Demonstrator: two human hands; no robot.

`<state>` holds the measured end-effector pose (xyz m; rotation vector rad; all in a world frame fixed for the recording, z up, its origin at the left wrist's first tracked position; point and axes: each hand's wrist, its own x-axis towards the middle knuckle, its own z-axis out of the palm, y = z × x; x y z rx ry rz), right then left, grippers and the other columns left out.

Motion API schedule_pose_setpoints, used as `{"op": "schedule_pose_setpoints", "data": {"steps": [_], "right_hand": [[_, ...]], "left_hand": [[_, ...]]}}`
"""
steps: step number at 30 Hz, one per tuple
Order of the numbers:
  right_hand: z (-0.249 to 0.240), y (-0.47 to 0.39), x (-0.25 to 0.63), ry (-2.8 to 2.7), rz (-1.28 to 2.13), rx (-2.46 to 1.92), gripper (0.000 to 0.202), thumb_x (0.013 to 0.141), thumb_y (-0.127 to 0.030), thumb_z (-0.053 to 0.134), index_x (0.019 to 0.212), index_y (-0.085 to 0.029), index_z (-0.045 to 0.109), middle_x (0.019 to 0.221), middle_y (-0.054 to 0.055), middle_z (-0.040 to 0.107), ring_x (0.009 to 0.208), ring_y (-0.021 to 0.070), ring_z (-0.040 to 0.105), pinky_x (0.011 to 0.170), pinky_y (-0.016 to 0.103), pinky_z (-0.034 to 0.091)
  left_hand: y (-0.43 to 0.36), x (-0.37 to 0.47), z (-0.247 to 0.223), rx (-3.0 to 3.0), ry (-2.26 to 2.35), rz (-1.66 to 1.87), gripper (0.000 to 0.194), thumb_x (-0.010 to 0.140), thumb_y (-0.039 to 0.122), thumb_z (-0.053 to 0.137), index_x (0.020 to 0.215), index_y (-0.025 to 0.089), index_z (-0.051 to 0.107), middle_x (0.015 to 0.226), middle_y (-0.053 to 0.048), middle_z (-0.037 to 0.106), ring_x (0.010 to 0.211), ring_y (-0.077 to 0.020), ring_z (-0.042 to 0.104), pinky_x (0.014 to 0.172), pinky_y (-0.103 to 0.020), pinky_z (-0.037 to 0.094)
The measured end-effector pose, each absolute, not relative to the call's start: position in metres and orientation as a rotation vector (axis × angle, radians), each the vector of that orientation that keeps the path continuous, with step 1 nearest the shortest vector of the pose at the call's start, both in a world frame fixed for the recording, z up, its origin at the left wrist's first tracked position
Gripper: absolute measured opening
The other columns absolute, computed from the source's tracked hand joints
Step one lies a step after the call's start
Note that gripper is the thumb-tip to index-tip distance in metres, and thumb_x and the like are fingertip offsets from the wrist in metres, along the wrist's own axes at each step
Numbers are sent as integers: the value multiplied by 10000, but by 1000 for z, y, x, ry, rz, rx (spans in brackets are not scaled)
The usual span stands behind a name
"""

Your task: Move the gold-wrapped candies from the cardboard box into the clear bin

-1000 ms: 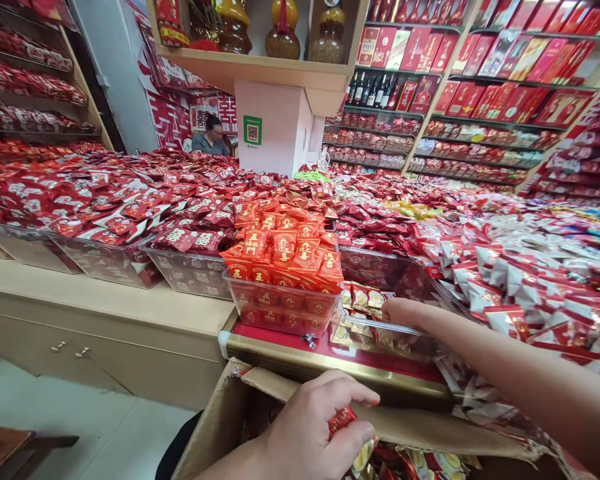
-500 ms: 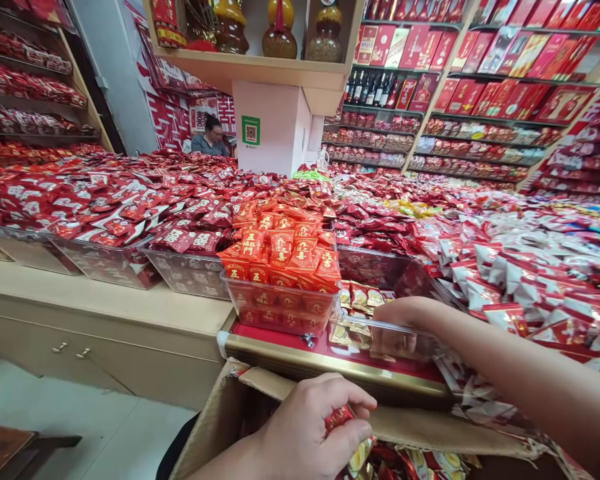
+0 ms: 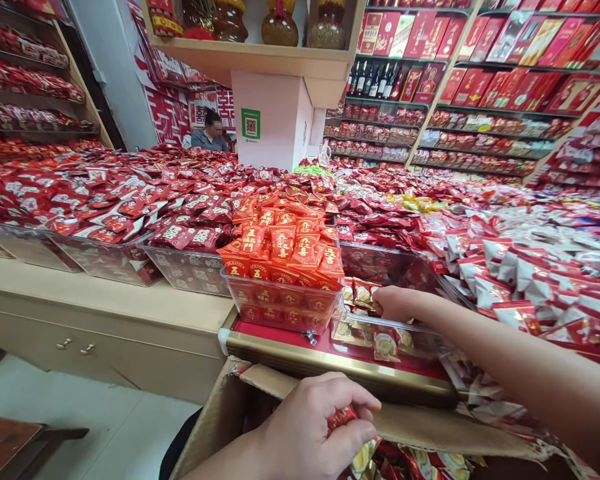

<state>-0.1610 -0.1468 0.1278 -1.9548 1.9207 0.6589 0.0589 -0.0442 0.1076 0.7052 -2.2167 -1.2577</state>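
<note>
My left hand (image 3: 313,423) is closed around a red and gold wrapped snack packet (image 3: 341,418), above an open cardboard box (image 3: 213,417). More packets of this kind (image 3: 433,463) lie in the box under the hand. My right hand (image 3: 397,303) reaches inside a clear plastic bin (image 3: 420,328) on the counter. Its fingers are curled down beside gold wrapped packets (image 3: 363,292), and the fingertips are hidden. Through the bin's front wall, more gold packets (image 3: 386,343) show standing near the front.
A clear bin of orange-red packets (image 3: 283,303) stands left of my right hand. White and red packets (image 3: 520,287) are heaped at the right. A gold counter edge (image 3: 340,367) runs behind the box. A person (image 3: 210,133) is at the back; a stool (image 3: 15,443) stands lower left.
My right hand has moved back and up within the bin, uncovering gold packets near its front wall. My left hand keeps its hold on the packet, almost unmoved.
</note>
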Motion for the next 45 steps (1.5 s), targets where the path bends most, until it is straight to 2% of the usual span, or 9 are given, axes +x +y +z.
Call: {"op": "schedule_pose_setpoints", "data": {"steps": [12, 23, 29, 32, 34, 36, 39, 42, 45], "right_hand": [[137, -143, -151, 1788, 918, -1979, 443, 570, -288, 672, 950, -65, 623, 961, 161, 636, 838, 258, 584, 582, 278, 400], [156, -141, -157, 1782, 887, -2012, 209, 562, -185, 648, 765, -137, 642, 735, 45, 643, 651, 176, 563, 506, 241, 357], [250, -110, -167, 1856, 95, -2291, 220, 662, -392, 579, 734, -184, 587, 647, -5, 590, 575, 122, 502, 484, 225, 333], [265, -84, -145, 1666, -46, -2261, 284, 672, -464, 562, 728, -186, 573, 601, -19, 558, 532, 98, 465, 464, 211, 327], [257, -70, -124, 1514, -31, -2264, 266, 669, -443, 577, 704, -180, 562, 573, -31, 528, 507, 81, 431, 443, 197, 312], [246, -65, -110, 1375, -25, -2272, 223, 686, -394, 574, 697, -172, 560, 571, -36, 520, 504, 69, 414, 444, 187, 311], [239, -77, -114, 1316, -149, -2261, 228, 729, -387, 520, 733, -167, 578, 616, -24, 555, 528, 68, 439, 474, 185, 338], [234, -105, -138, 1602, -136, -2246, 217, 735, -351, 484, 757, -167, 596, 634, -12, 580, 534, 84, 471, 477, 197, 350], [207, -134, -158, 1847, 360, -2175, 147, 637, -206, 537, 730, -143, 633, 672, 24, 616, 595, 135, 537, 514, 229, 386]], "left_hand": [[-44, 59, 106, 740, -2179, -1290, 208, 747, 187, 517, 929, 153, 611, 834, -51, 638, 753, -122, 568, 708, -211, 429], [-41, 57, 99, 839, -1970, -1381, 228, 752, 233, 526, 964, 173, 584, 760, -20, 628, 650, -100, 540, 658, -202, 417], [-44, 55, 97, 853, -1530, -1699, 538, 764, 294, 549, 1242, 222, 314, 696, 29, 552, 568, -67, 445, 564, -183, 365], [-47, 56, 100, 772, -1445, -1758, 683, 720, 329, 606, 1283, 212, 237, 685, 18, 578, 514, -59, 414, 492, -173, 325], [-48, 56, 100, 738, -1393, -1788, 615, 685, 373, 631, 1208, 189, 366, 666, 9, 587, 489, -53, 407, 461, -165, 309], [-48, 56, 99, 775, -1351, -1842, 398, 692, 446, 593, 938, 135, 558, 564, 13, 551, 447, -50, 409, 429, -163, 305], [-48, 54, 95, 887, -1313, -1883, 413, 711, 515, 525, 619, 115, 567, 441, 34, 462, 379, -44, 394, 387, -162, 297], [-48, 51, 94, 922, -1288, -1852, 433, 678, 545, 542, 616, 117, 573, 425, 39, 463, 364, -44, 392, 368, -159, 292], [-48, 50, 97, 952, -1273, -1835, 442, 656, 558, 555, 624, 117, 574, 406, 44, 456, 346, -44, 377, 349, -160, 274]]}}
